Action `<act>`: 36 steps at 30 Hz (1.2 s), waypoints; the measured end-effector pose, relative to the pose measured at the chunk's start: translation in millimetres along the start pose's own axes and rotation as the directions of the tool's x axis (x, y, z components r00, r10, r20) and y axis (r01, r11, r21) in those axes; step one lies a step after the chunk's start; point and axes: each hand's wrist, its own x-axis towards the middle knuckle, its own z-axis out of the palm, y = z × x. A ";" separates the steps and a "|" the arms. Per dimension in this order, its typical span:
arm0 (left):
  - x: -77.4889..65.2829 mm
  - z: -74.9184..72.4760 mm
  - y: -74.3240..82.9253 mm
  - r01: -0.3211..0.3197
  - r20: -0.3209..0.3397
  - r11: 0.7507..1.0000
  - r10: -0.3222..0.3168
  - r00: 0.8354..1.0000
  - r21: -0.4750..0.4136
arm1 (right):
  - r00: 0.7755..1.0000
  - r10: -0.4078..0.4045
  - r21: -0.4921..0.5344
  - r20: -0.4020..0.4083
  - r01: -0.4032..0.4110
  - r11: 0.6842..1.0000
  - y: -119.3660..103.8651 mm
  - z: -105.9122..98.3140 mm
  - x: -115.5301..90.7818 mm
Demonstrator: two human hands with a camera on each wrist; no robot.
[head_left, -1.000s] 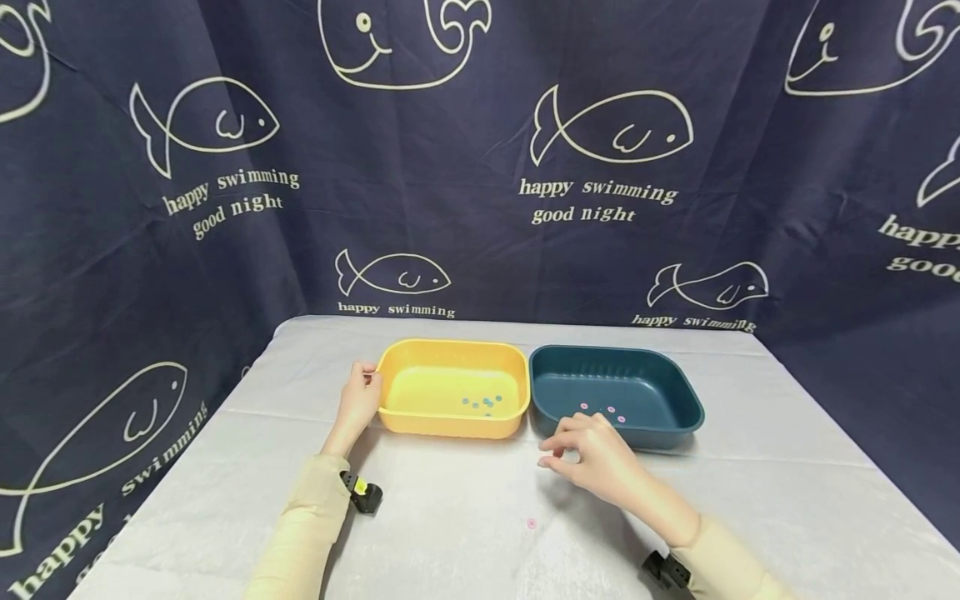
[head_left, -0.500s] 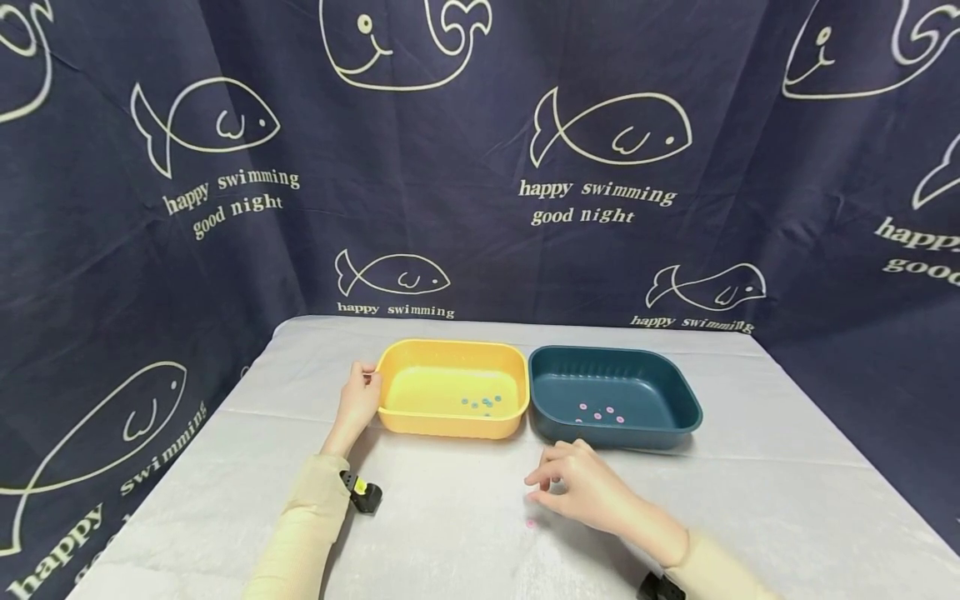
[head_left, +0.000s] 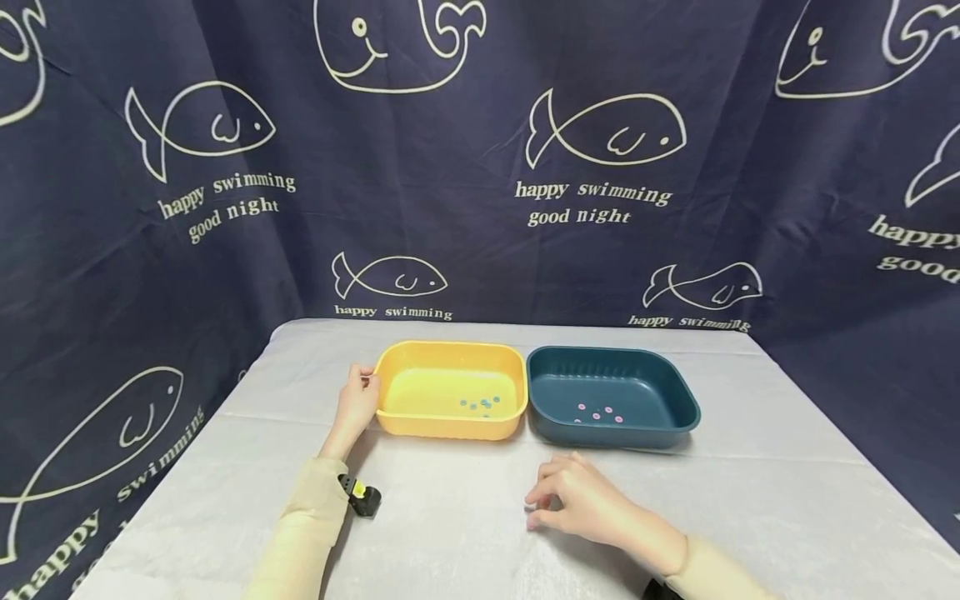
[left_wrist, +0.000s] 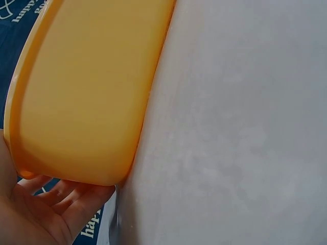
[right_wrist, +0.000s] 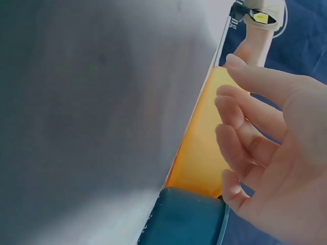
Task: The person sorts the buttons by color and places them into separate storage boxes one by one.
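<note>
My left hand [head_left: 357,403] grips the left end of a yellow plastic bin [head_left: 450,427], with the fingers at its outer wall in the left wrist view. Several small blue buttons [head_left: 484,402] lie on that bin's floor. Low over the white cloth, in front of a dark teal bin [head_left: 615,435], is my right hand [head_left: 581,500]. Its fingers are bent and the thumb stands a little apart from the index finger; nothing shows between them in the right wrist view. Several small pink buttons [head_left: 596,416] lie in the teal bin. The pink button on the cloth is hidden by the right hand.
Both bins stand side by side on a table covered with white cloth [head_left: 435,517]. A dark blue curtain [head_left: 480,208] with fish drawings hangs behind and at the sides. A black wrist camera [head_left: 363,497] sits on the left sleeve.
My right hand has moved from the teal bin's near rim down toward me, over the pink button on the cloth. More pink buttons show in the teal bin. The left hand keeps its place.
</note>
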 end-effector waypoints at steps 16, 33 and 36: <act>-1.2 -0.3 -0.7 -0.022 -0.009 0.999 0.022 1.000 0.025 | 0.994 -0.046 -0.064 0.095 0.052 0.997 0.3 3.9 1.1; -0.7 -0.2 0.0 -0.010 -0.014 1.000 0.011 1.000 0.030 | 0.989 -0.087 -0.062 0.122 0.095 0.994 0.5 4.5 2.1; -0.8 -0.4 0.0 -0.006 -0.006 1.000 0.006 1.000 0.027 | 0.988 -0.091 -0.065 0.121 0.099 0.993 0.2 3.9 2.2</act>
